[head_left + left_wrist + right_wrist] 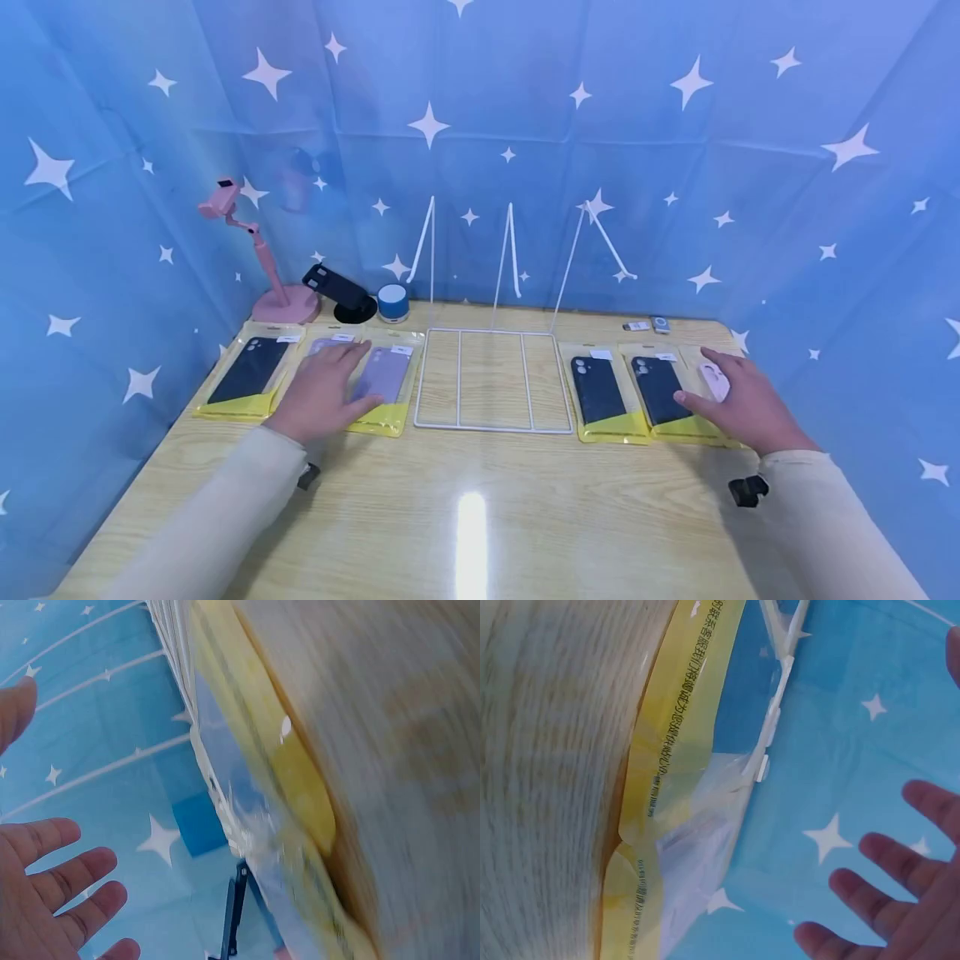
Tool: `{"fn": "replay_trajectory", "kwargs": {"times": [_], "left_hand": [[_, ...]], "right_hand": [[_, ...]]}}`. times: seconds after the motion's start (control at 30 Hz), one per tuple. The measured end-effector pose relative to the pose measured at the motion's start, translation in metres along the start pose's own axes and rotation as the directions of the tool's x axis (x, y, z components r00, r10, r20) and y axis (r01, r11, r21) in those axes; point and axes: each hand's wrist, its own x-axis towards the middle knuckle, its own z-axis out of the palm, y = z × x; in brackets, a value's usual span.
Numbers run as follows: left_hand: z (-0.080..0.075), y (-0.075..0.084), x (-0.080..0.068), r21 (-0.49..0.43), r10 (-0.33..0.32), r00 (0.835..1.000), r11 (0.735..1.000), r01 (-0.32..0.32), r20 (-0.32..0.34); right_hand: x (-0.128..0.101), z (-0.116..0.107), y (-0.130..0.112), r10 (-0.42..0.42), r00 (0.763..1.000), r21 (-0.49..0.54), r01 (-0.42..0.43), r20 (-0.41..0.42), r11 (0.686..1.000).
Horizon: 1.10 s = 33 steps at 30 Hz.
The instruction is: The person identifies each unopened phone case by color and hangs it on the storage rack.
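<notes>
A light wood-grain desk carries two rows of packaged phone cases: three on the left, three on the right. Between them stands a white wire rack. Along the back edge sit a pink stand, a black holder, a small blue speaker and two tiny gadgets.

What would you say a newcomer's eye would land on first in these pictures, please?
Probably the left hand and right hand, spread flat over packaged phone cases lined up at either side of the wooden table. Between them stands a white wire rack, all against a blue star-patterned backdrop.
</notes>
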Motion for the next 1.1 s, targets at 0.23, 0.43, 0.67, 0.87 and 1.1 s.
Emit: {"fn": "replay_trajectory", "kwargs": {"times": [0.23, 0.43, 0.67, 0.87, 1.1], "left_hand": [[0.012, 0.012, 0.008, -0.06, 0.035, 0.999, 0.998, -0.034, 0.014], [0.022, 0.018, 0.016, -0.075, 0.059, 0.998, 0.996, -0.056, 0.037], [0.032, 0.025, 0.026, -0.111, 0.018, 0.995, 0.994, -0.007, 0.101], [0.035, 0.034, 0.028, -0.166, -0.019, 0.99, 0.985, 0.042, 0.139], [0.038, 0.04, 0.033, -0.171, -0.055, 0.98, 0.981, 0.088, 0.19]], "right_hand": [[0.005, 0.002, 0.008, 0.04, 0.998, 0.056, -0.043, 0.05, 0.998], [0.007, 0.005, 0.017, 0.052, 0.997, 0.118, -0.058, 0.057, 0.991], [0.009, 0.004, 0.023, 0.11, 0.988, 0.168, -0.128, 0.112, 0.977], [0.011, 0.007, 0.027, 0.151, 0.975, 0.199, -0.182, 0.163, 0.963], [0.016, 0.01, 0.032, 0.199, 0.962, 0.216, -0.238, 0.188, 0.947]]}}
